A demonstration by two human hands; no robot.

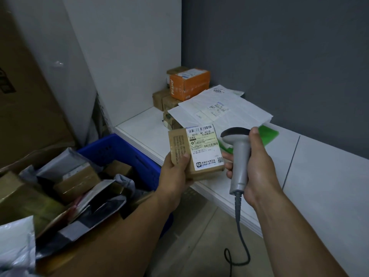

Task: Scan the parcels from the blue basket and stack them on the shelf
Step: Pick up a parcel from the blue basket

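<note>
My left hand (175, 172) grips a small brown parcel (180, 145) with a white barcode label, held face up above the shelf's front edge. My right hand (257, 164) grips a grey handheld scanner (239, 156) by its handle, its dark head just right of the parcel's label. The blue basket (127, 154) stands at the lower left, holding several brown boxes and grey mailer bags. On the white shelf (323, 176), an orange box (189, 83) tops several brown boxes in the back corner, beside flat white mailers (221, 112).
A green bag (267, 134) lies on the shelf behind the scanner. The scanner's cable (239, 236) hangs down to the floor. A large cardboard box (22, 92) leans at the far left. White and grey walls close the shelf corner.
</note>
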